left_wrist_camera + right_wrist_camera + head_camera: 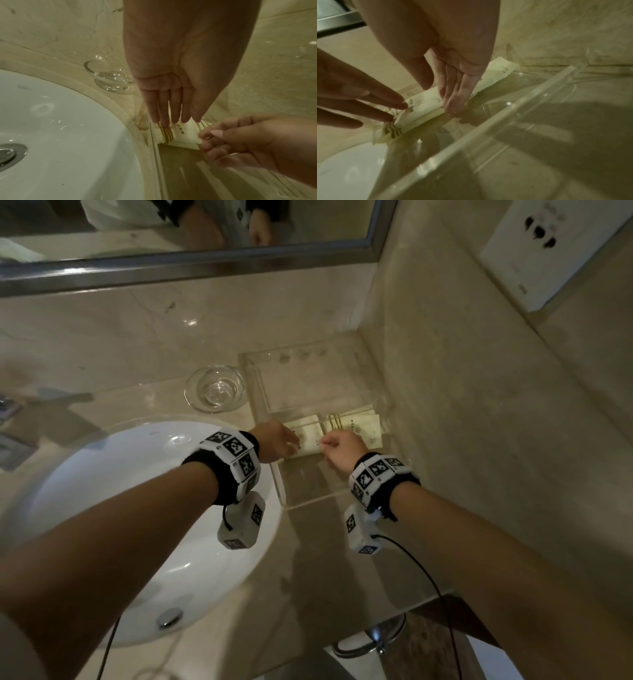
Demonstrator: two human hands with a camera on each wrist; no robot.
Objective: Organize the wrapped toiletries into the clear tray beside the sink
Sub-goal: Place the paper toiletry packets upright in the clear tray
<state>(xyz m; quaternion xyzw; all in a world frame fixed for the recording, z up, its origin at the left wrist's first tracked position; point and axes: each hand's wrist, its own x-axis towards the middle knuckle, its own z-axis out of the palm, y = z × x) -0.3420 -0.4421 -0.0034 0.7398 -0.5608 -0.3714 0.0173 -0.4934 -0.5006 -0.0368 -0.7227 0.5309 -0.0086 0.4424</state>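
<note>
Left hand (274, 440) fingers (164, 111) straight on packets (308, 436), right hand (342, 448) fingers likewise (inside clear tray (279, 484)).

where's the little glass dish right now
In the head view the glass dish sits on the marble counter behind the sink, just left of the clear tray; neither hand touches it.

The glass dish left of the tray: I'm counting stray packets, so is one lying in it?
No, the glass dish holds no packet; the wrapped packets lie in the clear tray.
</note>
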